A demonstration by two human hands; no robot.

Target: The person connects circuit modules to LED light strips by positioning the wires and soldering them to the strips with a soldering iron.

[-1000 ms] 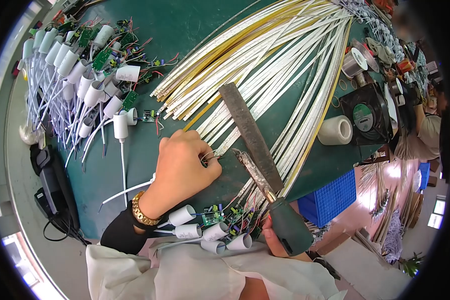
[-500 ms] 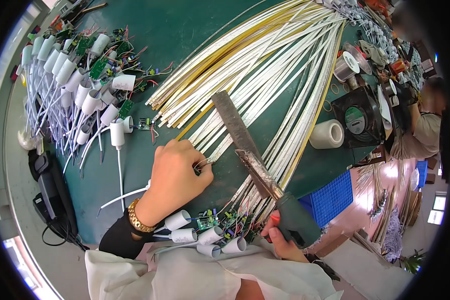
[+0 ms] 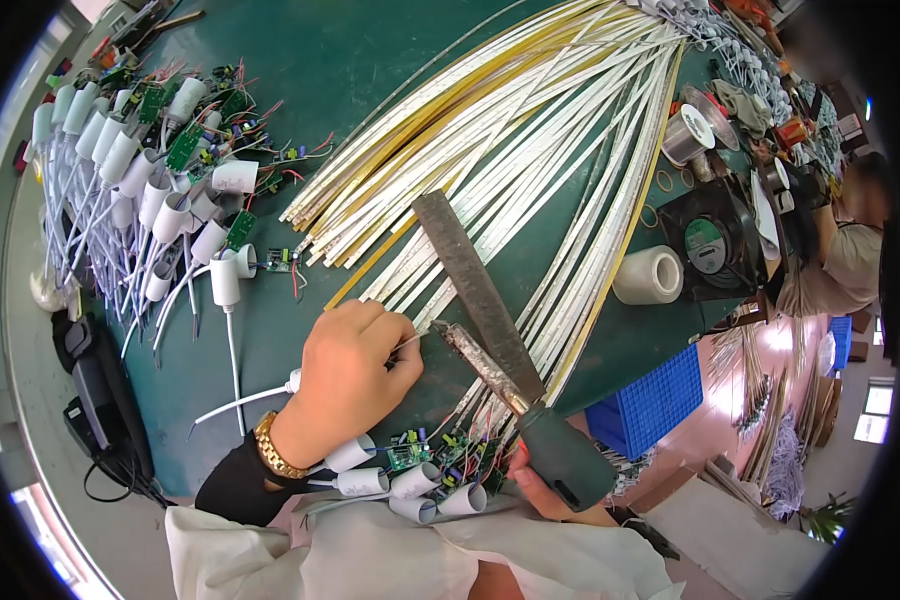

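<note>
My left hand (image 3: pixel 350 375), a gold bracelet at its wrist, is pinched shut on a thin silvery wire (image 3: pixel 408 342) near the ends of the white LED strips (image 3: pixel 490 215). In my right hand (image 3: pixel 550 492) is a soldering iron (image 3: pixel 568 455) with a dark green handle. Its crusted metal barrel slants up and left, the tip close to the wire and my left fingertips; whether they touch I cannot tell. A flat dark metal bar (image 3: pixel 475 285) lies across the strips beside the iron. Below my hands are white lamp caps (image 3: pixel 415 480) and small circuit boards (image 3: pixel 408 455).
A pile of white cylinders with cables and boards (image 3: pixel 120 155) covers the table's left side. To the right are a solder spool (image 3: pixel 688 135), a white tape roll (image 3: pixel 650 275), a black fan (image 3: pixel 710 240) and a blue crate (image 3: pixel 650 400). Another person (image 3: pixel 850 260) sits at far right.
The soldering iron has swung left off the metal bar, its tip now near my left fingers. My left hand has shifted slightly downward. The whole view has moved a little.
</note>
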